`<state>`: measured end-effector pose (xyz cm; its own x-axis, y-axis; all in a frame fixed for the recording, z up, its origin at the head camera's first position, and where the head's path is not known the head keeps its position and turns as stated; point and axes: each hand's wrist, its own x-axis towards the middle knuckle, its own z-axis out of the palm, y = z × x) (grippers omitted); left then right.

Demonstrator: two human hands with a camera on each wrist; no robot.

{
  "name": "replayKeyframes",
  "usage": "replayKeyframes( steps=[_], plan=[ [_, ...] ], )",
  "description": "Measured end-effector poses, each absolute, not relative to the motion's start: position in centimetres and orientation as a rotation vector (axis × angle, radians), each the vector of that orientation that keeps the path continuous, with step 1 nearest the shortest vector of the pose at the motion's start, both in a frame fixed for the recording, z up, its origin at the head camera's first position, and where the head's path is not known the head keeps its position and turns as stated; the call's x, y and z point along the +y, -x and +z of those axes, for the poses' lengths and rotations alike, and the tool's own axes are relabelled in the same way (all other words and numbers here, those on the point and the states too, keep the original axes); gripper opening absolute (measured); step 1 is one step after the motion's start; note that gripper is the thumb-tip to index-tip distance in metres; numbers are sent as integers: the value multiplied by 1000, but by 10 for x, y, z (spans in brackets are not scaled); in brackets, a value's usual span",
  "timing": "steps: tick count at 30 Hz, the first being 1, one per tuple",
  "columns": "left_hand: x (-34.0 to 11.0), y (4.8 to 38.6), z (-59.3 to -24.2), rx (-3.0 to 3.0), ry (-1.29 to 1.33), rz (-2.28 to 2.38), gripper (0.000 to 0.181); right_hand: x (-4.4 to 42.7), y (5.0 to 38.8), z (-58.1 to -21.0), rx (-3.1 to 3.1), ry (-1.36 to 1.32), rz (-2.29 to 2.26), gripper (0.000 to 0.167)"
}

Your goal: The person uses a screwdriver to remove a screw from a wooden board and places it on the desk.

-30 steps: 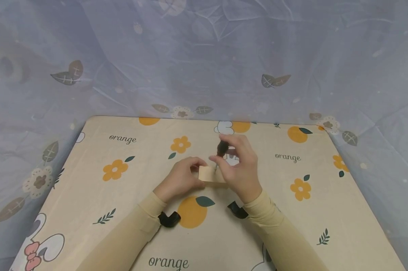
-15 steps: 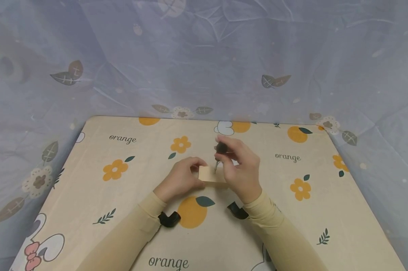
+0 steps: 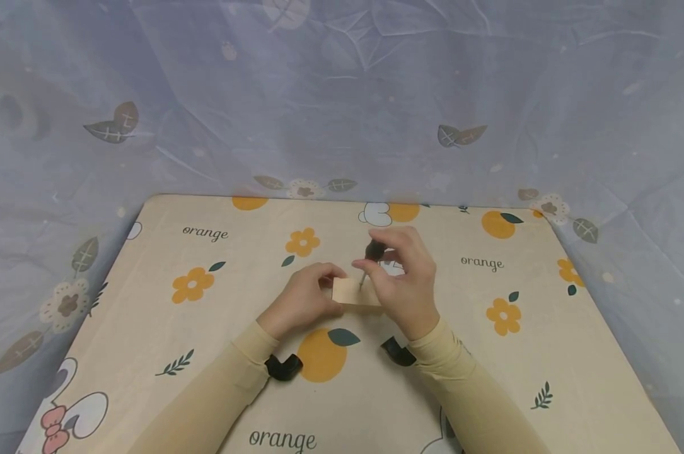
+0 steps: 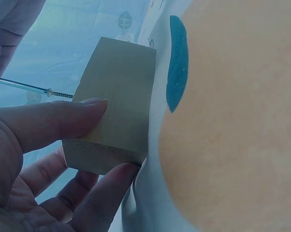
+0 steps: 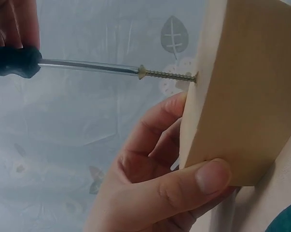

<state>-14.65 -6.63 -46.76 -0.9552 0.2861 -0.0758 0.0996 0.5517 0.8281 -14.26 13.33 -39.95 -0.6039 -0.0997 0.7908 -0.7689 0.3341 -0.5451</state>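
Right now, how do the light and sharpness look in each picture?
Head view: soft, fairly even light, the block too small for fine detail; left wrist view: strong blue cast, block looking dim; right wrist view: bright glint along the screwdriver, the screw distinct, the sheet behind softer.

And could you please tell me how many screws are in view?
1: the screw stands partly driven into the top of the block, its head against the tip of the screwdriver. Others could be hidden.
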Motion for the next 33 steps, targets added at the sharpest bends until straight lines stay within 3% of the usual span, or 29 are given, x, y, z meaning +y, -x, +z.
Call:
replayKeyframes(
  steps=[11,24,33],
  plan=[
    [-66,146,-466,2577,-324,1379,56,131,140,-397,-1959,-809,1290,43],
    [-66,146,-467,2574,-306,1366,56,132,142,-399,-1996,-738,1307,53],
    [-66,147,-467,2573,-314,1374,54,132,143,-400,-1930,-763,1259,44]
  ],
)
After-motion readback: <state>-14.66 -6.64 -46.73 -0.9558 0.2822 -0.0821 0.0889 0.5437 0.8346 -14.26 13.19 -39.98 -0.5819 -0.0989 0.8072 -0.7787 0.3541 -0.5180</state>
